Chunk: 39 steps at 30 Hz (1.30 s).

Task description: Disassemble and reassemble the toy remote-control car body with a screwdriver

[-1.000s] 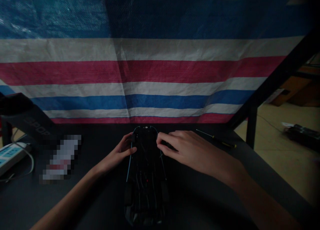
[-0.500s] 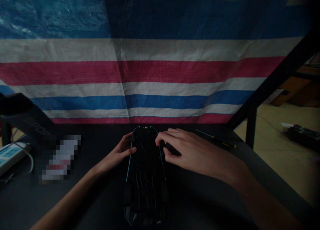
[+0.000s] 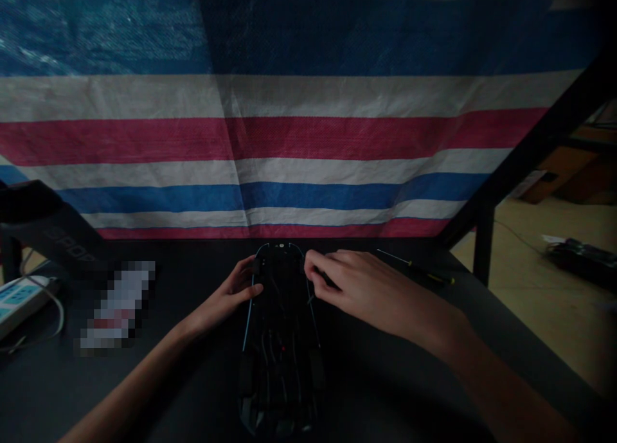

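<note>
A dark toy car [image 3: 282,327] with thin blue edging lies upside down on the black table, its underside facing up and its wheels showing along the sides. My left hand [image 3: 236,293] grips its left side near the far end, thumb over the edge onto the underside and fingers along the flank. At the far right side of the car, my right hand [image 3: 347,277] is closed, thumb and index finger pinched together beside the wheel area. What lies between those fingertips is hidden by the fingers and the dim light.
A screwdriver [image 3: 429,275] lies right of my right hand. Leftward are a blurred-out flat item [image 3: 120,305], a dark bottle [image 3: 62,231] and a white power strip [image 3: 24,301] with a cable. A striped tarp [image 3: 308,141] hangs behind the table.
My right hand has shifted slightly and its fingers have curled closer together beside the car. My left hand and the car stay where they were.
</note>
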### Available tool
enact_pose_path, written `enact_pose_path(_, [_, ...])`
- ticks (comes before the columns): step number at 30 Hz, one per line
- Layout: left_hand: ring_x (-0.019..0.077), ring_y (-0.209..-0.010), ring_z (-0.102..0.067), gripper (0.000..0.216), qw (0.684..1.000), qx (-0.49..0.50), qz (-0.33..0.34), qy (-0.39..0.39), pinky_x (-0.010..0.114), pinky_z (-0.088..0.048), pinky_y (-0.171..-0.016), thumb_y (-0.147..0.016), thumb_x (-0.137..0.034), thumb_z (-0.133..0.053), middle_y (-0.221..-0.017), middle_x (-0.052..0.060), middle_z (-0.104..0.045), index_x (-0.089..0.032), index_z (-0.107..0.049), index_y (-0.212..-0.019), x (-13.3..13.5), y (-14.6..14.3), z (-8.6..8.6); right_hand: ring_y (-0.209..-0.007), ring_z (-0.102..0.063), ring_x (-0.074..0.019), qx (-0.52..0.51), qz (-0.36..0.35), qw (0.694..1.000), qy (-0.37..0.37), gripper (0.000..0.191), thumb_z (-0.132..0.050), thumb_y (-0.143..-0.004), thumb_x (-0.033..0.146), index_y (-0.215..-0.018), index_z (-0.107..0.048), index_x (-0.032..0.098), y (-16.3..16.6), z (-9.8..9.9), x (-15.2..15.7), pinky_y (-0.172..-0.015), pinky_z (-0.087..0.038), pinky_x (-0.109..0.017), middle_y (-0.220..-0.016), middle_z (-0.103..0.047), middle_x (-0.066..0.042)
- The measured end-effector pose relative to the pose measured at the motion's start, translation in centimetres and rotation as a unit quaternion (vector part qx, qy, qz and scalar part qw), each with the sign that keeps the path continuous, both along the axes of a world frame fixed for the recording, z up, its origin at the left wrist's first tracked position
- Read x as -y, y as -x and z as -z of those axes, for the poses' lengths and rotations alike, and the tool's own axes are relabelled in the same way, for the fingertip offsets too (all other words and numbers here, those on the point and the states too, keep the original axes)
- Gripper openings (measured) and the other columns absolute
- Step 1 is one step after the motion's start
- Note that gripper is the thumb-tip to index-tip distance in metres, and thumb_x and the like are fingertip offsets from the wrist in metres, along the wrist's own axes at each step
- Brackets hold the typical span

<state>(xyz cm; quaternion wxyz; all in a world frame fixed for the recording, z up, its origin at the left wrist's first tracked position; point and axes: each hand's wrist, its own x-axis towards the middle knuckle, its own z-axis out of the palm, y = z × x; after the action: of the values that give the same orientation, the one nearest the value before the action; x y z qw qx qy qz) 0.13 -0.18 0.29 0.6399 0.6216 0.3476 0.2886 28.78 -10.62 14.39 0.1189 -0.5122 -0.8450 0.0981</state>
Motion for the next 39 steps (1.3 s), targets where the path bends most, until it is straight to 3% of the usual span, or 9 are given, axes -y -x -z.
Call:
enact_pose_path(5, [0.0378,-0.159,-0.039,0.077,1.0,-0.002,-0.007,-0.001,0.059,-0.031,-0.131,-0.094,-0.048,-0.077,-0.171,0.013,-0.043,-0.032,-0.04,-0.16,0.3,-0.4,-0.5,-0.104,-0.069,-0.0205,-0.041,-0.006,0.999,-0.002,0.014,-0.054,-0.104,0.016,-0.115,-0.059,0.022,0.0,-0.3,0.3,-0.091,-0.048,-0.035,-0.108,-0.073,-0.004])
enact_pose_path(10, [0.036,-0.155,-0.045,0.073,1.0,-0.003,-0.005,-0.007,0.057,-0.038,-0.127,-0.098,-0.047,-0.072,-0.17,0.013,-0.044,-0.031,-0.037,-0.161,0.4,-0.4,-0.5,-0.085,-0.069,-0.0218,0.009,0.008,1.0,-0.008,0.017,-0.045,-0.112,0.027,-0.118,-0.061,0.023,0.1,0.1,0.0,-0.077,-0.047,-0.036,-0.093,-0.072,-0.003])
enact_pose_path(14, [0.0333,-0.153,-0.048,0.075,0.993,-0.048,-0.027,-0.105,0.055,-0.042,-0.125,-0.103,-0.046,-0.066,-0.171,0.015,-0.039,-0.031,-0.026,-0.164,1.3,-0.7,-1.6,-0.1,-0.068,-0.0205,-0.029,-0.018,0.999,-0.007,0.016,-0.054,-0.105,0.017,-0.119,-0.06,0.022,0.1,-0.3,0.2,-0.09,-0.048,-0.035,-0.108,-0.073,-0.005])
enact_pose_path(16, [0.0319,-0.155,-0.044,0.071,0.965,-0.096,-0.056,-0.239,0.056,-0.039,-0.128,-0.104,-0.043,-0.064,-0.17,0.013,-0.038,-0.032,-0.028,-0.164,2.2,-1.1,-2.8,-0.104,-0.067,-0.0203,-0.038,-0.027,0.999,-0.008,0.018,-0.058,-0.102,0.015,-0.118,-0.06,0.022,0.1,-0.7,0.5,-0.093,-0.047,-0.034,-0.111,-0.073,-0.004])
enact_pose_path(19, [0.0327,-0.156,-0.039,0.052,0.861,-0.226,-0.091,-0.447,0.06,-0.032,-0.13,-0.105,-0.036,-0.063,-0.167,0.009,-0.041,-0.034,-0.048,-0.155,4.0,-2.2,-5.2,-0.097,-0.069,-0.0203,-0.028,-0.033,0.999,-0.005,0.01,-0.057,-0.107,0.024,-0.116,-0.061,0.024,0.0,-0.8,0.4,-0.086,-0.046,-0.033,-0.103,-0.073,-0.002])
enact_pose_path(23, [0.0281,-0.13,-0.063,0.037,0.812,-0.297,0.056,-0.5,0.049,-0.057,-0.11,-0.109,-0.037,-0.056,-0.14,0.01,-0.064,-0.025,-0.061,-0.143,5.9,-4.6,-7.4,-0.086,-0.071,-0.0215,0.002,-0.013,1.0,-0.021,0.021,-0.048,-0.114,0.038,-0.117,-0.064,0.025,-0.1,-0.1,-0.1,-0.078,-0.045,-0.034,-0.092,-0.074,-0.002])
enact_pose_path(27, [0.0336,-0.132,-0.066,0.042,0.771,-0.336,0.155,-0.518,0.052,-0.059,-0.109,-0.108,-0.044,-0.058,-0.146,0.016,-0.065,-0.017,-0.064,-0.14,6.3,-6.4,-7.9,-0.1,-0.07,-0.0223,-0.027,-0.02,0.999,-0.023,0.019,-0.058,-0.105,0.022,-0.123,-0.062,0.022,-0.1,0.1,-0.2,-0.087,-0.046,-0.034,-0.107,-0.075,-0.005])
enact_pose_path(34, [0.0336,-0.137,-0.065,0.044,0.805,-0.314,0.171,-0.473,0.052,-0.055,-0.114,-0.108,-0.041,-0.06,-0.147,0.018,-0.065,-0.015,-0.062,-0.143,5.6,-6.9,-8.5,-0.086,-0.07,-0.0188,-0.033,-0.001,0.999,0.0,0.018,-0.05,-0.11,0.029,-0.109,-0.067,0.024,-0.4,-0.2,-0.4,-0.08,-0.045,-0.033,-0.092,-0.073,-0.002])
enact_pose_path(39, [0.0332,-0.132,-0.067,0.032,0.829,-0.302,0.187,-0.433,0.051,-0.058,-0.11,-0.106,-0.034,-0.064,-0.137,0.017,-0.068,-0.014,-0.067,-0.13,5.5,-6.8,-8.7,-0.106,-0.069,-0.0195,-0.074,-0.018,0.997,-0.011,0.018,-0.059,-0.101,0.018,-0.117,-0.066,0.024,-0.4,0.0,-0.7,-0.094,-0.048,-0.033,-0.113,-0.074,-0.004])
